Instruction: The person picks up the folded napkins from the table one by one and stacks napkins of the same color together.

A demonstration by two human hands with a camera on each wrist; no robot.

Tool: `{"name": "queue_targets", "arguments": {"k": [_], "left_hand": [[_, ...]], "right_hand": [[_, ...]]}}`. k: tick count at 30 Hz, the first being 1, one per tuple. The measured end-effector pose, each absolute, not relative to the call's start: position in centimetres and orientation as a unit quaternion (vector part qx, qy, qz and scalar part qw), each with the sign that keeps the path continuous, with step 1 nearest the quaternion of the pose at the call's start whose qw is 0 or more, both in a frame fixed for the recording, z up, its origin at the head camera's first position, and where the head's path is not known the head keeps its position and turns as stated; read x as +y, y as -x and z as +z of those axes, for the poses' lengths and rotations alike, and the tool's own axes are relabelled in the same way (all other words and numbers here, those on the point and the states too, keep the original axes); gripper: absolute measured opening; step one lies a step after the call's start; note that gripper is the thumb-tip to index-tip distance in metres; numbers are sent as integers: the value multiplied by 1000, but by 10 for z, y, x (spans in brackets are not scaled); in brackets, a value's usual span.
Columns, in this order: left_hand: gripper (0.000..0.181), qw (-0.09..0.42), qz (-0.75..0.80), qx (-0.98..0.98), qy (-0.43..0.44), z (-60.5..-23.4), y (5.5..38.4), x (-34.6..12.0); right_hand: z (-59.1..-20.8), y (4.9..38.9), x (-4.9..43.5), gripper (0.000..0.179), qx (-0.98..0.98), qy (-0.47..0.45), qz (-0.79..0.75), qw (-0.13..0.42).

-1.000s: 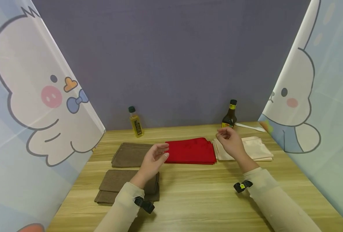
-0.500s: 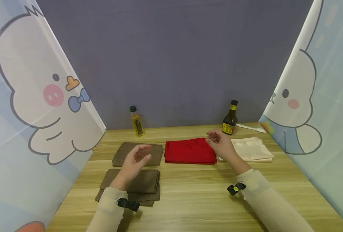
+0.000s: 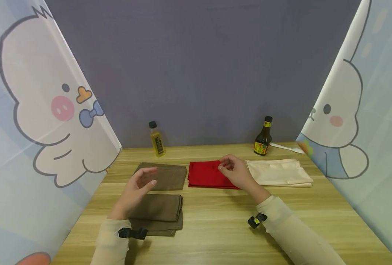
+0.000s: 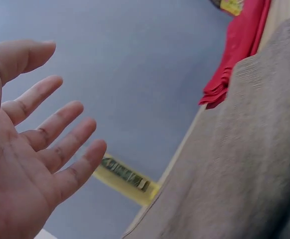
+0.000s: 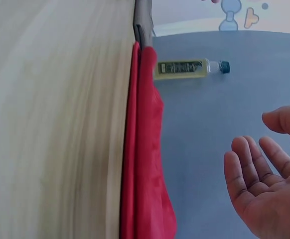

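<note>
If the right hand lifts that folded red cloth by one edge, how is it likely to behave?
The red cloth looks like thin fabric folded in layers, so it would probably droop and unfold rather than stay flat. It seems light. The right hand hovers over it empty, so a one-edge grip would likely let the layers separate.

Taking the red cloth [image 3: 209, 175] as landmark: bare worktop [image 3: 222, 228] lies open in front of it. Brown cloths [image 3: 164, 176] lie just left, a cream cloth [image 3: 279, 172] just right. Behind stand a yellow bottle [image 3: 157, 140] and dark bottle [image 3: 263, 141], with a gap between.
</note>
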State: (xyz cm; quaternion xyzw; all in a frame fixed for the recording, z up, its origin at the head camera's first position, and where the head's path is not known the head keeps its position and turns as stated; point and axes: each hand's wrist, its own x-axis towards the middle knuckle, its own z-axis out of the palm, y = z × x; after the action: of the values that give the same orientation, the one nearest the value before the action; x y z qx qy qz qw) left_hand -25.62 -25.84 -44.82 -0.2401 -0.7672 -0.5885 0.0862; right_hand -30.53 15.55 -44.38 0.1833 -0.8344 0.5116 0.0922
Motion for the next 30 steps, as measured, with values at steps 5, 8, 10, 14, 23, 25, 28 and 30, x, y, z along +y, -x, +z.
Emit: {"name": "queue_targets", "arguments": {"k": [5, 8, 10, 14, 23, 25, 28, 30], "left_hand": [[45, 96, -581, -772, 237, -448, 256, -277], [44, 99, -566, -785, 231, -450, 255, -291], [43, 102, -563, -789, 223, -450, 254, -301], [40, 113, -552, -801, 201, -453, 251, -318], [38, 87, -506, -836, 192, -460, 249, -341], [38, 76, -501, -841, 188, -460, 247, -344], [40, 60, -497, -847, 177, -461, 244, -348], [43, 51, -491, -852, 172, -461, 242, -351]], "right_hand": [[-447, 303, 143, 23, -836, -187, 511, 74], [-449, 301, 134, 24, -834, -190, 515, 57], [-451, 299, 127, 25, -834, -193, 514, 45], [-456, 297, 115, 26, -836, -201, 511, 23], [-462, 294, 91, 29, -834, -231, 502, 8], [-463, 294, 85, 29, -834, -237, 499, -2], [-464, 292, 78, 33, -834, -248, 492, -18], [-464, 291, 74, 35, -836, -257, 484, -26]]}}
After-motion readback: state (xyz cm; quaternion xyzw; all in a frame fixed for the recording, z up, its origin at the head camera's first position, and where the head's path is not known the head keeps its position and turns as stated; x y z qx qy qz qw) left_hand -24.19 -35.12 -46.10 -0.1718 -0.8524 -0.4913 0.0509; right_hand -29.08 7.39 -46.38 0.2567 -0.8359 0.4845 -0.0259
